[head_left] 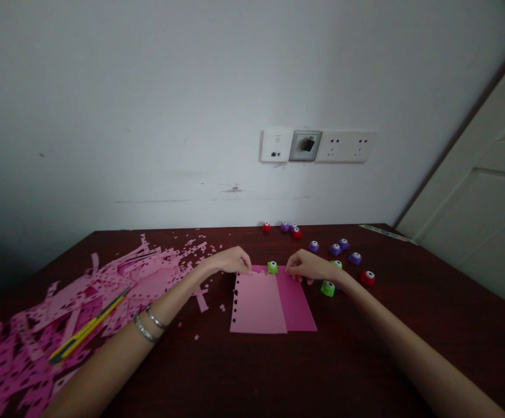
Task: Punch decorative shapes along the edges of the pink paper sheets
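A light pink sheet of paper [258,305] lies over a darker magenta sheet [298,305], with small shapes punched along its left edge and top. My left hand [235,259] is closed in a pinch at the light sheet's top left corner. At the top of the magenta sheet, the fingers of my right hand [311,266] are pinched on its edge. Between both hands, a green craft punch [272,267] sits at the sheets' top edge. Another green punch [328,288] stands just under my right wrist.
Punched pink paper strips [143,284] are heaped at the left, with a yellow utility knife [89,328] on them. Purple punches [335,249] and a red punch [367,278] stand to the right. A ruler-like strip [387,233] lies near the wall, which has sockets [347,146].
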A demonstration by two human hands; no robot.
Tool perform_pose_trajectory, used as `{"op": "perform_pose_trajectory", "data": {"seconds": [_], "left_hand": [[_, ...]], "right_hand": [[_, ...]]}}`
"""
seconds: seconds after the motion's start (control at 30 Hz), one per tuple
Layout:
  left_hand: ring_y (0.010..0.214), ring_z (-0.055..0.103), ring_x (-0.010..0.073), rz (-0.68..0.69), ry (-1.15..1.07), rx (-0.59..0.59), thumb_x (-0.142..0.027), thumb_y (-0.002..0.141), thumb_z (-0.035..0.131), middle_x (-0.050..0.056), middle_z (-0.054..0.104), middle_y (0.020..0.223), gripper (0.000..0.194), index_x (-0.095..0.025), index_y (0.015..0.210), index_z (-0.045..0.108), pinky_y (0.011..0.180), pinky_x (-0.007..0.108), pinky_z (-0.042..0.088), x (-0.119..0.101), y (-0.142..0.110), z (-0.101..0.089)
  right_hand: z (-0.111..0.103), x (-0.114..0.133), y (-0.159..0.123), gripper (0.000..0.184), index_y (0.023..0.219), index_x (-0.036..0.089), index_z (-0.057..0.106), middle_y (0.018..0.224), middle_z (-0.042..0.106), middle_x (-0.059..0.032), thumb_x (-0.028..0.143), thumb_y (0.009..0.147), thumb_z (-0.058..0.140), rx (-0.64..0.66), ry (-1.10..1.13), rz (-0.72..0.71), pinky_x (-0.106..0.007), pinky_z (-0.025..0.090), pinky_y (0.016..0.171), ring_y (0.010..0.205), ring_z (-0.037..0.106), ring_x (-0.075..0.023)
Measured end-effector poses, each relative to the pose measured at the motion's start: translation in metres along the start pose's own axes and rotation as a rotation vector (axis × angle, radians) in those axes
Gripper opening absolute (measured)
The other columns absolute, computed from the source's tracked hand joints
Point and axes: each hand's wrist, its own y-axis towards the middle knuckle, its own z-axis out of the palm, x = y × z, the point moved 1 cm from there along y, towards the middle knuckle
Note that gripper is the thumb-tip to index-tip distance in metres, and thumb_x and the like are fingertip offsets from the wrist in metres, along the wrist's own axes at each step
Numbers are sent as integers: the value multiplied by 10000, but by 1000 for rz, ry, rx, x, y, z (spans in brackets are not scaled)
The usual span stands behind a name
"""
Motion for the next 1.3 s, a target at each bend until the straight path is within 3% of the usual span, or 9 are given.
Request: {"op": "perform_pose_trajectory", "data": {"seconds": [0.5,0.8,1.3], "left_hand": [[584,490,99,-17,9,-43,-260,663,605,8,615,632,138,-141,696,667,571,229,352,1,1,0],[599,512,114,-16,-47,-128,-256,647,605,36,633,628,167,-109,679,676,562,221,359,4,7,7],[581,510,123,-37,-55,-183,-273,613,619,21,617,599,174,-119,661,684,528,220,353,20,16,12]], "right_hand": [[1,-1,1,185,740,113,639,621,594,-34,244,697,515,-4,-2,8,-167,414,380,515,523,-98],[1,7,7,243,848,104,619,645,570,-20,294,753,500,-150,5,-110,-177,415,362,483,497,-86],[-3,8,35,341,906,113,611,661,572,-24,407,812,466,-93,-12,-119,-173,347,331,369,450,-53]]}}
